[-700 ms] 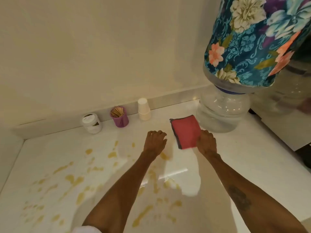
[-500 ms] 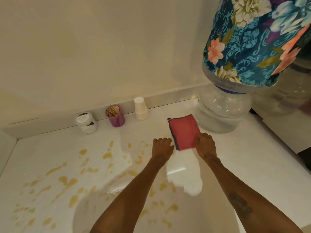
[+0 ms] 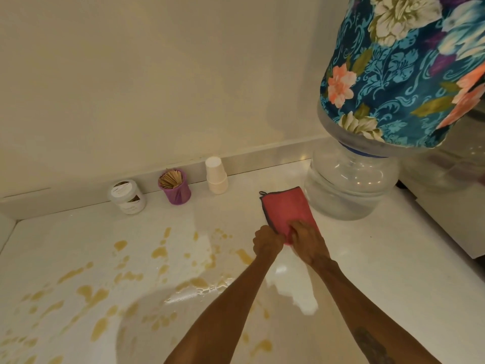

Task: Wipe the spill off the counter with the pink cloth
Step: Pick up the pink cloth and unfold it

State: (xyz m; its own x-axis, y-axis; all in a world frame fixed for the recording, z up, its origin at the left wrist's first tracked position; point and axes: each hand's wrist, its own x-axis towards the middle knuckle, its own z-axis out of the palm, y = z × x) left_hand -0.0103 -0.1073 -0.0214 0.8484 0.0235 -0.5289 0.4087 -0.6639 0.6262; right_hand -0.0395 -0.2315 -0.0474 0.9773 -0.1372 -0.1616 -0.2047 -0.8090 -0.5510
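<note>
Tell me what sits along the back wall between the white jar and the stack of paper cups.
In the head view, only the purple cup of wooden sticks stands between the white jar and the paper cups, apart from both.

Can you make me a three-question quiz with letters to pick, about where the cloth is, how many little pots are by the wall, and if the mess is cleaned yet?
1. Where is the pink cloth?
A. Beside the clear water jug
B. Inside the purple cup
C. On the floor

2. How many small containers stand along the wall?
A. One
B. Three
C. Six

3. How is the yellow spill?
A. Wiped away
B. Covered by the cloth
C. Untouched on the counter

Answers: 1 A, it lies just left of the jug. 2 B, white jar, purple cup, stacked white cups. 3 C, puddles remain while both hands, left hand and right hand, grip the cloth.
</note>
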